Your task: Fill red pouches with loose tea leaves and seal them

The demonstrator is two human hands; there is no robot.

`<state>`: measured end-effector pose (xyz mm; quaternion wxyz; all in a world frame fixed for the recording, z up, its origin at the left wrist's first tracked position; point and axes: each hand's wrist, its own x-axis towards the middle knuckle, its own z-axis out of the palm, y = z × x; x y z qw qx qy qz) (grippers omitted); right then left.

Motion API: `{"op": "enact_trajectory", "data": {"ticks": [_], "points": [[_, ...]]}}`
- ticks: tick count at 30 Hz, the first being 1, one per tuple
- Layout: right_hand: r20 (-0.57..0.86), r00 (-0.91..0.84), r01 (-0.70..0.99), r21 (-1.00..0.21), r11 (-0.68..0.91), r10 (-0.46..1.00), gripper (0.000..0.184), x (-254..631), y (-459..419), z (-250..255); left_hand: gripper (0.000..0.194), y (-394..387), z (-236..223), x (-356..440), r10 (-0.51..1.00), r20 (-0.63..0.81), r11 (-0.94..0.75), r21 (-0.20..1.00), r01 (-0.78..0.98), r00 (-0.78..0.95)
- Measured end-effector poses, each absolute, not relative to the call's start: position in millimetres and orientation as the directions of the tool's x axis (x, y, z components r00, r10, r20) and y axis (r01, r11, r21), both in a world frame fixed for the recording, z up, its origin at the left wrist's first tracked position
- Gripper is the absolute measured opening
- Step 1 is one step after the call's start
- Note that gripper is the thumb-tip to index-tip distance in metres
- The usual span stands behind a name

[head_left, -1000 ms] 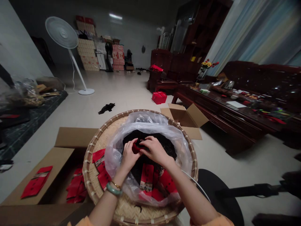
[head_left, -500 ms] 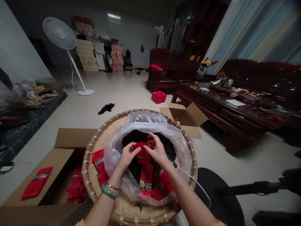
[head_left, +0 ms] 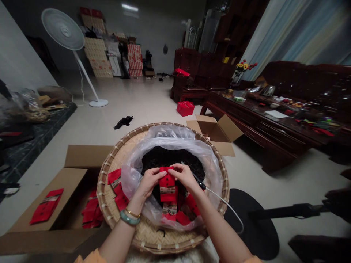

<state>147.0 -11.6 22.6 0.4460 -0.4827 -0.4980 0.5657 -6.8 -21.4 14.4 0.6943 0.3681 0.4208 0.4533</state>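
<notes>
Head view: the left hand point(head_left: 149, 182) and right hand point(head_left: 185, 176) grip a red packet point(head_left: 167, 182) between their closed fingers point(head_left: 162, 173), over a plastic bag point(head_left: 134, 179) lining a round bamboo tray point(head_left: 156, 237).

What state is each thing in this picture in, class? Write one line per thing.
Red packet: upright, pinched between both hands.
Left hand: holding the packet's left edge.
Right hand: holding the packet's right edge.
Plastic bag: open, mouth folded back.
Bamboo tray: holding the bag and more red packets.
Cardboard box: open, flaps spread.
</notes>
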Motion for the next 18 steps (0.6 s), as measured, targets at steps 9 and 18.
{"op": "enact_trajectory", "data": {"ticks": [9, 18], "points": [[-0.13, -0.103, 0.063, -0.99, -0.124, 0.986, 0.021, 149, -8, 11, 0.027, -18, 2, -6, 0.981, -0.173, 0.178, 0.983, -0.045, 0.087], [-0.135, -0.112, 0.084, -0.988, -0.126, 0.984, 0.022, 154, -4, 4, 0.03, -18, -9, -5, 0.944, -0.283, 0.317, 0.92, -0.231, 0.168]]}}
